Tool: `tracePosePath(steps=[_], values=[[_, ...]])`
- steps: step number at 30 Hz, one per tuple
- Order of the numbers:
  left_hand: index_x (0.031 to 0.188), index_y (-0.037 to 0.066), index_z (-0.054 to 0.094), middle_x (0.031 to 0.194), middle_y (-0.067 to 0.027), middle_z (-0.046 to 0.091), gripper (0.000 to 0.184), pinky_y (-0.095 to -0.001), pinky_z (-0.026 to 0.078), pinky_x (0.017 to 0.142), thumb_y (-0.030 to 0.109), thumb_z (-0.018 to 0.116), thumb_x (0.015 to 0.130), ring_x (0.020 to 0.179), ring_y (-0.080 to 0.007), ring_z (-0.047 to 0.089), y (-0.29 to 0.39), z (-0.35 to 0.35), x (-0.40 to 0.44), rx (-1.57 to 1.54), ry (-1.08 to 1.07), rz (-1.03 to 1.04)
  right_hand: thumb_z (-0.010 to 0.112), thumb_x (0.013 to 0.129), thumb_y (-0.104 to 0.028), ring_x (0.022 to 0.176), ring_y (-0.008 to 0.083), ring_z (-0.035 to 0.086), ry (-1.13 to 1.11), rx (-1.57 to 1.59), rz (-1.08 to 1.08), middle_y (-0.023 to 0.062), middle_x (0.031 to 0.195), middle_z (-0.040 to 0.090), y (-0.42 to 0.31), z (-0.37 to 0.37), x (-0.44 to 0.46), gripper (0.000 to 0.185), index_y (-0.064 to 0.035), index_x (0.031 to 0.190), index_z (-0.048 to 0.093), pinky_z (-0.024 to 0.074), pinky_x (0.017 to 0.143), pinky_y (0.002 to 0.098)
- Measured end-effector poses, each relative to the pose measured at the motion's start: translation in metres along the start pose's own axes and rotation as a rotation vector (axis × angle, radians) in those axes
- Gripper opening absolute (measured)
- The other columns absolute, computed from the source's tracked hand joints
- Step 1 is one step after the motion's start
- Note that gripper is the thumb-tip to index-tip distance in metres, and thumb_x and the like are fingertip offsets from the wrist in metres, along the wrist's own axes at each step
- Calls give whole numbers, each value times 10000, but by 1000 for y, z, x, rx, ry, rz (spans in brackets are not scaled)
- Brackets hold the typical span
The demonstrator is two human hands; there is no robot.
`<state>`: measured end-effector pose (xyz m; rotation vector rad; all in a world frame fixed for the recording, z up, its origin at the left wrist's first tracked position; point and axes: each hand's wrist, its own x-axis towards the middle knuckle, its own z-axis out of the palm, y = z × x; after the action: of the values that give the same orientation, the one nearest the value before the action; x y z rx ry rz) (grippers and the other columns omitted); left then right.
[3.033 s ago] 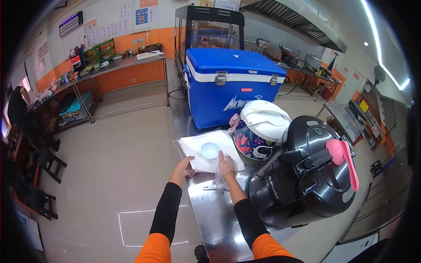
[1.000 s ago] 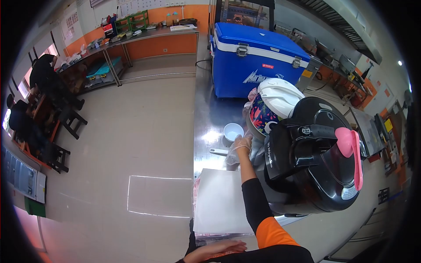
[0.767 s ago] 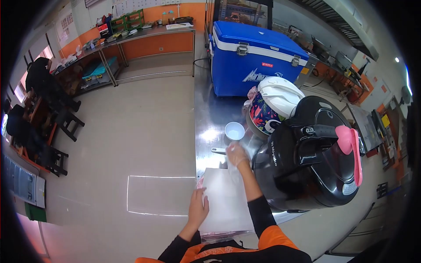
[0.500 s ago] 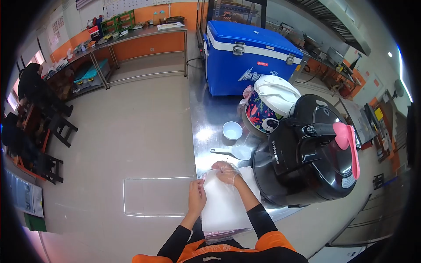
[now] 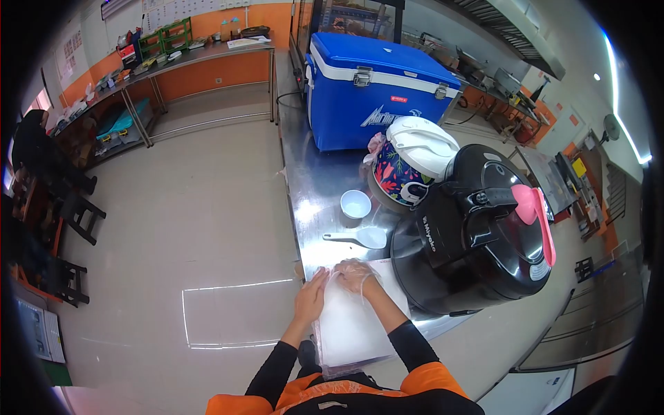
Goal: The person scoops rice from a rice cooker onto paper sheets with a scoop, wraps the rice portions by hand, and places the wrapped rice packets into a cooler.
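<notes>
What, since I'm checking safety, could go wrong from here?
The paper lies at the edge of the table, left hand and right hand at its far end; a tug might drag it off. The pink scoop lies atop the black cooker, so a bump could slide it off. The white scoop lies just beyond the right hand and could get knocked.

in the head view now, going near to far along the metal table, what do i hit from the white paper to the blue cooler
White paper → white scoop → pale blue cup → blue cooler.
</notes>
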<state>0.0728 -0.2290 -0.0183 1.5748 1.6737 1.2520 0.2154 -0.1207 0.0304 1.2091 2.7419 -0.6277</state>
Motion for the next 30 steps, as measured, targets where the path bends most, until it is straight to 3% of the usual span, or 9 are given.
tracePosePath(steps=[4, 8, 13, 16, 18, 20, 23, 26, 30], values=[[1122, 63, 579, 1064, -127, 618, 292, -331, 474, 757, 196, 552, 864, 907, -266, 609, 10, -10, 18, -166, -139, -233, 545, 788, -213, 991, 331, 568, -113, -167, 112, 164, 1010, 602, -16, -5, 9, 292, -49, 1026, 584, 449, 877, 404], [1093, 63, 584, 905, -121, 632, 306, -340, 484, 671, 223, 601, 833, 780, -263, 622, -2, 0, 14, -23, -50, -170, 564, 798, -214, 1001, 339, 562, 73, -105, 172, 146, 1020, 588, -30, -10, -15, 365, -47, 1123, 545, 442, 887, 415], [1095, 55, 576, 819, -126, 609, 333, -348, 479, 697, 192, 636, 798, 751, -282, 600, 18, -1, 6, 146, 158, -112, 637, 714, -56, 842, 244, 604, 870, 8, -121, 98, 929, 617, -108, -173, -140, 275, -72, 989, 628, 489, 741, 330], [1235, -38, 400, 1106, -202, 473, 598, -410, 377, 907, 192, 683, 761, 1066, -334, 452, 19, 2, -6, 203, 212, -94, 600, 700, -29, 890, 302, 581, 1457, -101, 203, 139, 987, 606, -81, -246, -195, 320, -27, 1021, 599, 464, 790, 365], [1300, -70, 260, 1235, -257, 323, 799, -470, 286, 992, 211, 723, 713, 1150, -395, 342, 10, 9, -23, 164, 220, -138, 617, 730, -131, 1108, 367, 472, 1312, -587, 580, 206, 1133, 541, -32, -289, -221, 531, -4, 1219, 453, 383, 941, 433], [1298, -73, 264, 1220, -251, 335, 803, -468, 291, 989, 199, 729, 702, 1134, -392, 351, 8, 12, -39, 155, 190, -191, 606, 738, -152, 1096, 398, 497, 865, -579, 805, 223, 1151, 546, 34, -308, -248, 550, -16, 1240, 428, 409, 924, 446], [1297, -77, 265, 1208, -243, 342, 807, -465, 294, 988, 178, 732, 690, 1129, -395, 352, 14, 13, -51, 152, 115, -269, 587, 731, -203, 946, 433, 554, 636, -407, 1042, 236, 1017, 593, 84, -325, -245, 452, -40, 1143, 494, 462, 816, 450], [1302, -78, 271, 1176, -231, 351, 791, -458, 298, 980, 152, 722, 695, 1116, -392, 359, 15, 17, -61, 174, 106, -323, 558, 753, -238, 876, 424, 579, 919, -312, 988, 224, 915, 618, 83, -332, -243, 306, -57, 1000, 564, 473, 745, 461], [1320, -58, 293, 1115, -207, 363, 726, -444, 303, 961, 117, 680, 731, 1090, -379, 365, 9, 37, -74, 50, 215, -319, 520, 793, -278, 731, 350, 598, 989, -220, 523, 193, 760, 609, 44, -361, -227, 268, -39, 883, 600, 463, 675, 429]])
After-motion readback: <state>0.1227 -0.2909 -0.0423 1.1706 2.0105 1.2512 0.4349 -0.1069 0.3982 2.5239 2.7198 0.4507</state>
